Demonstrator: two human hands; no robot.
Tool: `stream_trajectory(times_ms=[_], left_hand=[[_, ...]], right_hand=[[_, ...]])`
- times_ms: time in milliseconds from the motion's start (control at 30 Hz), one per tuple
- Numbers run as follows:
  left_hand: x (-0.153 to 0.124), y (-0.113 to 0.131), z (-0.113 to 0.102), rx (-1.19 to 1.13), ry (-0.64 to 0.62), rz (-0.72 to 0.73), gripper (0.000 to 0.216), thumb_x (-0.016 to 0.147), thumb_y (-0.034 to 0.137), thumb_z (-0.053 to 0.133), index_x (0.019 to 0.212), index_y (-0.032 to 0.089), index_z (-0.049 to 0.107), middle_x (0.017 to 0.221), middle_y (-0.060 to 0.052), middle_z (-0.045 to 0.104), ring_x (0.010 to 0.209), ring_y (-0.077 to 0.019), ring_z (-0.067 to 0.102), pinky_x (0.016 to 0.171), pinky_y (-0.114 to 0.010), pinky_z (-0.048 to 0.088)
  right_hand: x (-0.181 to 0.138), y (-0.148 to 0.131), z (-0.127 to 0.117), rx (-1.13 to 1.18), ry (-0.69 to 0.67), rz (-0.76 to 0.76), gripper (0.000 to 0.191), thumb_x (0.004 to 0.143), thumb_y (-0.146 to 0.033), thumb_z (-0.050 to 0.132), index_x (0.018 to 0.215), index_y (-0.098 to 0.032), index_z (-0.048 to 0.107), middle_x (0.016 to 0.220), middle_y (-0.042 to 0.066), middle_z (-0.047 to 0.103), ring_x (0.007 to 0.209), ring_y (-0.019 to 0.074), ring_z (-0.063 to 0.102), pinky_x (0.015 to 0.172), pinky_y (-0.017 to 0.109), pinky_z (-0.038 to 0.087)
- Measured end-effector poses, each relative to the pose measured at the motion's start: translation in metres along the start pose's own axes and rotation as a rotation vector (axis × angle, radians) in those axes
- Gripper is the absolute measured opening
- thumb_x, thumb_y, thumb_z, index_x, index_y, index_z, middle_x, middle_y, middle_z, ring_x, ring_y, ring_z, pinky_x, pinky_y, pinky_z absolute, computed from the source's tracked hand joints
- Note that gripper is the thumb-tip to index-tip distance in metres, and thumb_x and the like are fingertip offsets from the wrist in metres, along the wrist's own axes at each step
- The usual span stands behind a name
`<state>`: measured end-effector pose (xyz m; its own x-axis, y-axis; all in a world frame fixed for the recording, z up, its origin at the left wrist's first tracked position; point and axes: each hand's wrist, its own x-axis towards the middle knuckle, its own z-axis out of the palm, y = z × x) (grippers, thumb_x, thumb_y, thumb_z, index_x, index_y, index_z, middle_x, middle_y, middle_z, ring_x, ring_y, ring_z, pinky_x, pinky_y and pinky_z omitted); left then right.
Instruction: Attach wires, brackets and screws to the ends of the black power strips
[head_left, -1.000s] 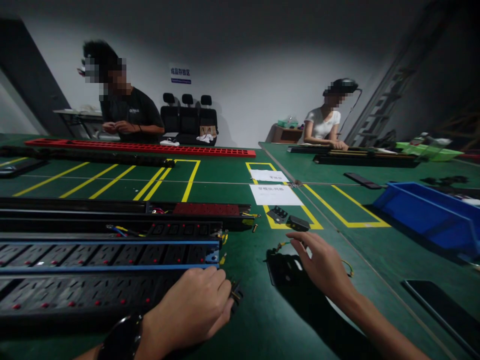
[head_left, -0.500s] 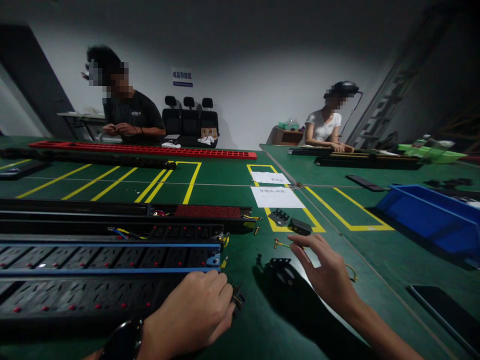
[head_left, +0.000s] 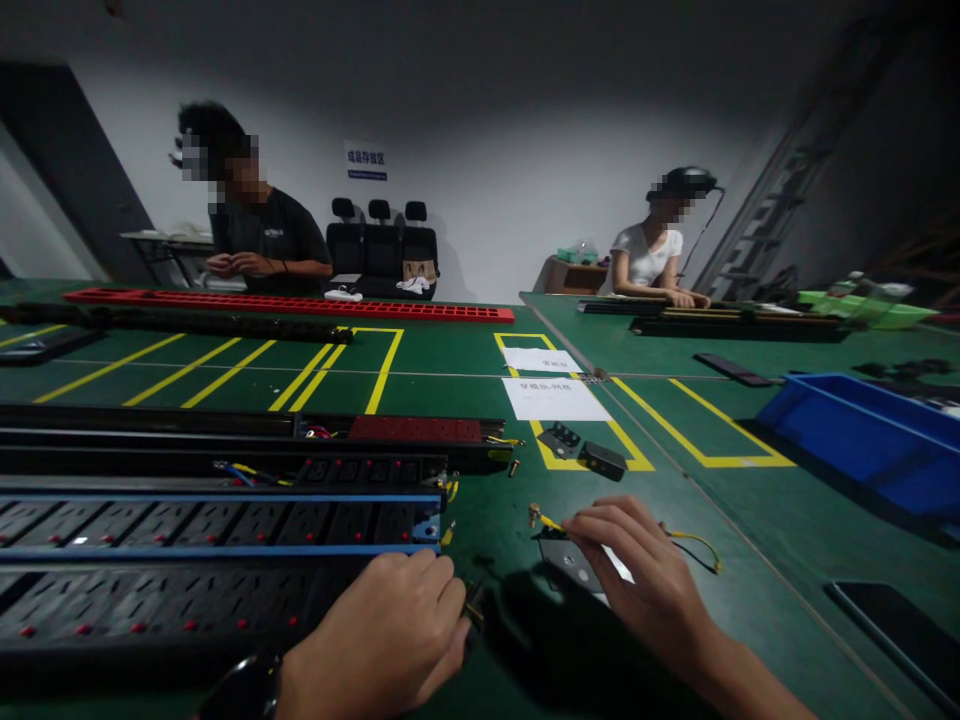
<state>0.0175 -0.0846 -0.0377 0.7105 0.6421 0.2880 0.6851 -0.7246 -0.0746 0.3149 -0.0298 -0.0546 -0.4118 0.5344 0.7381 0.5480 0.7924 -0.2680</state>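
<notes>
Yellow-sheathed thin wire (head_left: pixel 553 525) is positioned over the green tabletop (head_left: pixel 442 360), right of the long black socket strip with red dots (head_left: pixel 225 600). Handling: it should be light and pliable, with little risk of breakage; most weight likely sits in the brass-coloured screw (head_left: pixel 533 515) at its left end. Recommended hold: the sheath just behind the screw. Right hand (head_left: pixel 645 565): thumb and fingertips pinch the wire there. Left hand (head_left: pixel 397 625): fingers curled at the strip's right end, a small dark fitting (head_left: pixel 474 605) protruding beside them; whether they grip it cannot be told. Appearance: a curved yellow length (head_left: pixel 694 537) shows beyond the right hand; the middle is hidden, so continuity is unconfirmed.
</notes>
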Motion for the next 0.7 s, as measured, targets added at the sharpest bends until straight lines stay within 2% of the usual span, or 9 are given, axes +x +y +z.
stream_trajectory(times_ms=[167, 367, 533, 700], left_hand=[[-0.001, 0.0, 0.001, -0.021, 0.008, -0.012, 0.012, 0.094, 0.021, 0.064, 0.083, 0.023, 0.06, 0.077, 0.0, 0.068, 0.067, -0.0223, 0.061, 0.056, -0.035, 0.038], [0.0, -0.001, 0.0, -0.024, 0.01, -0.012, 0.014, 0.096, 0.023, 0.063, 0.082, 0.023, 0.06, 0.078, 0.0, 0.068, 0.068, -0.0224, 0.06, 0.057, -0.035, 0.037], [-0.001, 0.001, 0.0, -0.03, 0.025, -0.018, 0.013, 0.096, 0.022, 0.063, 0.082, 0.023, 0.062, 0.078, 0.0, 0.069, 0.068, -0.0217, 0.06, 0.057, -0.035, 0.036], [-0.002, 0.002, 0.001, -0.02, 0.033, -0.014, 0.012, 0.094, 0.02, 0.064, 0.083, 0.023, 0.063, 0.077, 0.001, 0.069, 0.066, -0.0217, 0.06, 0.056, -0.036, 0.036]], right_hand=[[0.001, -0.004, 0.0, 0.03, 0.075, -0.045, 0.037, 0.096, -0.002, 0.062, 0.12, -0.029, 0.072, 0.092, 0.004, 0.077, 0.081, 0.0234, 0.071, 0.071, 0.039, 0.061], [-0.001, -0.006, -0.001, -0.003, 0.089, -0.084, 0.044, 0.094, 0.002, 0.059, 0.122, -0.029, 0.071, 0.095, 0.004, 0.079, 0.082, 0.0223, 0.071, 0.072, 0.037, 0.059], [-0.001, -0.006, 0.002, -0.073, 0.085, -0.126, 0.038, 0.094, 0.004, 0.058, 0.117, -0.022, 0.074, 0.095, 0.005, 0.078, 0.086, 0.0224, 0.069, 0.078, 0.037, 0.057], [-0.002, 0.019, -0.001, -0.242, -0.004, -0.025, 0.026, 0.101, -0.006, 0.057, 0.108, -0.024, 0.075, 0.094, 0.005, 0.077, 0.086, 0.0243, 0.068, 0.081, 0.04, 0.053]])
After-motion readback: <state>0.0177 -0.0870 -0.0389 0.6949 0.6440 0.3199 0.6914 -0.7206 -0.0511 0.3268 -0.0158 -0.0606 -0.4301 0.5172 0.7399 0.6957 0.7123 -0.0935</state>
